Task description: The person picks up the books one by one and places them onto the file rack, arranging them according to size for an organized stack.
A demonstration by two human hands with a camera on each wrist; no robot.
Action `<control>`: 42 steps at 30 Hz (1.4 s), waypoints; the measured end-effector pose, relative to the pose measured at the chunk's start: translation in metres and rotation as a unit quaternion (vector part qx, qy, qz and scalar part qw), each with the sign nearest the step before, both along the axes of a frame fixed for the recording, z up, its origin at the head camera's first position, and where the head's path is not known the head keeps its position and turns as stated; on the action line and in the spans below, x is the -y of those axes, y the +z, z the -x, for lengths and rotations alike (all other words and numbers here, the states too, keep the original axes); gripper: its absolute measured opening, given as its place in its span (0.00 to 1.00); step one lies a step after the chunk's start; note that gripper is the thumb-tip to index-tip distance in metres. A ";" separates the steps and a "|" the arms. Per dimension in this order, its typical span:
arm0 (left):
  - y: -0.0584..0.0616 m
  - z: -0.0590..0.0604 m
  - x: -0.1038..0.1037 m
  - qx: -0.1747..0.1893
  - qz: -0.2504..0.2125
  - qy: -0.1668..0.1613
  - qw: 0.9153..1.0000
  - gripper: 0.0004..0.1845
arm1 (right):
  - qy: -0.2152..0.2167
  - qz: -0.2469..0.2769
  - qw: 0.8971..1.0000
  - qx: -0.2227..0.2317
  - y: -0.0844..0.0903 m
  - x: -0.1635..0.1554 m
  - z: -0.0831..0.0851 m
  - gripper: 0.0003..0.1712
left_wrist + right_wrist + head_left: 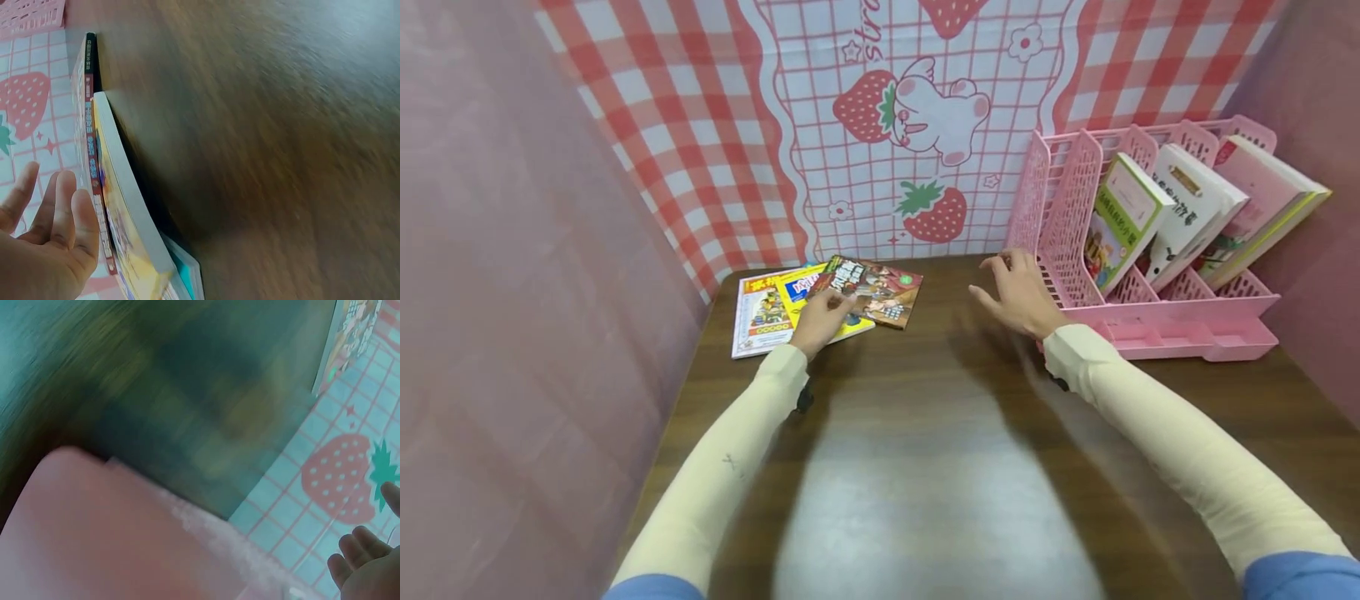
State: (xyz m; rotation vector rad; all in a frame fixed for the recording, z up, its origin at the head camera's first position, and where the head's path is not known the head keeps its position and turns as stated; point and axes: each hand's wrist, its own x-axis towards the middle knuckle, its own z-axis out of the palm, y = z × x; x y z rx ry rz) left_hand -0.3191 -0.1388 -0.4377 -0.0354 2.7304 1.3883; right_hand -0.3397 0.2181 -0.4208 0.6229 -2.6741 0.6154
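Three overlapping books lie at the table's back left: a white and red book [754, 317], a yellow book [795, 290] and a dark brown book [880, 290] on top. My left hand [822, 317] rests over the yellow and brown books. In the left wrist view its fingers [59, 219] are straight beside the edge-on brown book [92, 144] and yellow book [128, 237]. My right hand [1011, 292] hovers open, fingers spread, just left of the pink rack [1060, 200]. Only its fingertips [359, 556] show in the blurred right wrist view.
The pink rack holds three leaning books: a green one [1123, 218], a white one [1191, 208] and a pink one [1262, 200]. A strawberry-print cloth [925, 125] hangs behind the dark wooden table [925, 467]. Pink curtains close both sides.
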 end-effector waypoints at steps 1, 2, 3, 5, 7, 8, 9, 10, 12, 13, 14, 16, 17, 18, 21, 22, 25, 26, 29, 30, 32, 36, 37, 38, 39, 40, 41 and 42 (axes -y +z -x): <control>0.000 0.000 0.001 -0.005 -0.001 0.002 1.000 0.23 | 0.004 0.002 1.000 0.001 0.000 0.003 0.001 0.27; -0.001 -0.001 0.003 -0.008 -0.005 0.002 1.000 0.23 | 0.005 0.001 1.000 0.004 0.000 0.006 0.001 0.27; -0.001 -0.001 0.005 -0.011 -0.005 0.003 1.000 0.23 | 0.007 -0.002 1.000 0.009 -0.001 0.009 0.001 0.27; -0.003 -0.003 0.011 -0.012 -0.005 0.007 1.000 0.22 | 0.010 -0.011 1.000 0.023 -0.004 0.017 0.001 0.28; -0.006 -0.006 0.018 -0.006 -0.008 0.017 1.000 0.21 | 0.015 -0.023 0.999 0.040 -0.008 0.025 0.000 0.29; -0.007 -0.008 0.021 -0.001 -0.009 0.022 1.000 0.21 | 0.018 -0.030 0.998 0.047 -0.011 0.030 -0.002 0.29; -0.010 -0.010 0.025 0.003 -0.009 0.028 1.000 0.21 | 0.022 -0.036 0.998 0.053 -0.014 0.034 -0.003 0.30; -0.012 -0.012 0.028 0.009 -0.014 0.032 0.999 0.21 | 0.028 -0.042 0.997 0.059 -0.018 0.039 -0.004 0.30; -0.015 -0.015 0.034 0.016 -0.025 0.037 0.999 0.20 | 0.040 -0.055 0.995 0.068 -0.024 0.047 -0.006 0.31; -0.017 -0.016 0.036 0.019 -0.032 0.037 0.999 0.20 | 0.048 -0.061 0.994 0.072 -0.027 0.051 -0.007 0.32; -0.018 -0.017 0.038 0.020 -0.037 0.037 0.998 0.20 | 0.055 -0.068 0.993 0.076 -0.030 0.054 -0.008 0.32; -0.019 -0.019 0.040 0.021 -0.047 0.034 0.998 0.20 | 0.068 -0.082 0.991 0.086 -0.034 0.060 -0.009 0.33; -0.019 -0.020 0.041 0.019 -0.048 0.033 0.998 0.20 | 0.073 -0.088 0.989 0.090 -0.036 0.063 -0.009 0.33; -0.019 -0.020 0.042 0.017 -0.048 0.032 0.998 0.20 | 0.077 -0.094 0.988 0.096 -0.038 0.065 -0.009 0.34; -0.018 -0.022 0.045 0.016 -0.042 0.029 0.999 0.20 | 0.088 -0.113 0.984 0.106 -0.042 0.072 -0.009 0.35; -0.018 -0.022 0.046 0.014 -0.037 0.028 0.999 0.19 | 0.090 -0.118 0.983 0.109 -0.043 0.075 -0.008 0.36; -0.020 -0.024 0.049 0.016 -0.028 0.023 0.999 0.18 | 0.092 -0.134 0.980 0.118 -0.046 0.082 -0.006 0.37; -0.021 -0.024 0.050 0.017 -0.024 0.021 0.999 0.18 | 0.091 -0.140 0.978 0.124 -0.047 0.084 -0.005 0.38; -0.023 -0.026 0.053 0.020 -0.017 0.018 0.999 0.17 | 0.088 -0.159 0.972 0.148 -0.049 0.091 -0.003 0.40; -0.024 -0.027 0.054 0.020 -0.017 0.018 0.999 0.16 | 0.087 -0.164 0.970 0.158 -0.050 0.094 -0.002 0.40; -0.026 -0.028 0.056 0.025 -0.020 0.019 0.999 0.16 | 0.082 -0.174 0.966 0.174 -0.049 0.100 -0.001 0.41; -0.025 -0.028 0.061 0.041 -0.039 0.023 0.998 0.15 | 0.072 -0.187 0.963 0.183 -0.045 0.112 -0.001 0.41; -0.023 -0.028 0.062 0.045 -0.043 0.024 0.998 0.15 | 0.071 -0.192 0.962 0.181 -0.044 0.115 -0.001 0.42; -0.022 -0.029 0.063 0.049 -0.048 0.026 0.997 0.16 | 0.074 -0.195 0.962 0.176 -0.042 0.118 -0.003 0.43; -0.021 -0.028 0.065 0.051 -0.052 0.028 0.997 0.16 | 0.079 -0.199 0.962 0.171 -0.040 0.122 -0.004 0.43; -0.020 -0.028 0.066 0.052 -0.054 0.029 0.997 0.15 | 0.085 -0.206 0.960 0.169 -0.038 0.126 -0.006 0.44; -0.019 -0.028 0.068 0.051 -0.055 0.031 0.997 0.15 | 0.095 -0.209 0.958 0.170 -0.036 0.130 -0.009 0.44; -0.018 -0.028 0.070 0.050 -0.054 0.031 0.997 0.15 | 0.110 -0.209 0.956 0.173 -0.033 0.134 -0.012 0.43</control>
